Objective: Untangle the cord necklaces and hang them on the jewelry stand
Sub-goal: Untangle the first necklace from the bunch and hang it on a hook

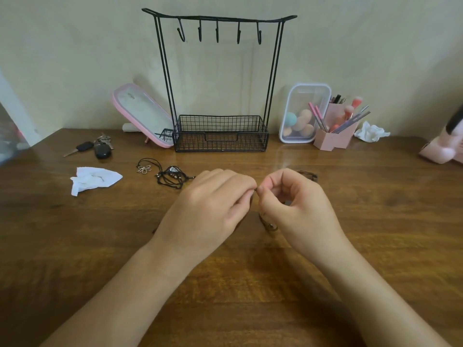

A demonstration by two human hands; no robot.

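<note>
Both hands meet over the middle of the wooden tabletop [75, 234], forearms coming in from the bottom corners. The left hand [213, 204] and the right hand [295, 204] each have their fingers [246, 194] curled inward, and their tips pinch a dark cord [256, 190] at the spot where the two hands almost touch. Below that spot, more of this cord and a small metal piece [270, 224] show just beside the heel of the right hand. Another short stretch of cord [309, 175] lies on the wood behind the right hand; whether it belongs to the same necklace cannot be told. To the left of the left hand lies a tangle of cord necklaces [171, 177] with beads, and a flower pendant [144, 168] sits at its far left end. The black wire jewelry stand [273, 78] stands upright at the back against the wall, with a row of hooks [217, 33] under its top bar and a mesh basket [220, 132] at its base. A pink-rimmed mirror [142, 113] leans left of the stand, with car keys [94, 147] and a white tissue [94, 179] nearer the left edge. Right of the stand are a clear box of makeup sponges [303, 113], a pink brush holder [334, 135] and a crumpled tissue [373, 131].
</note>
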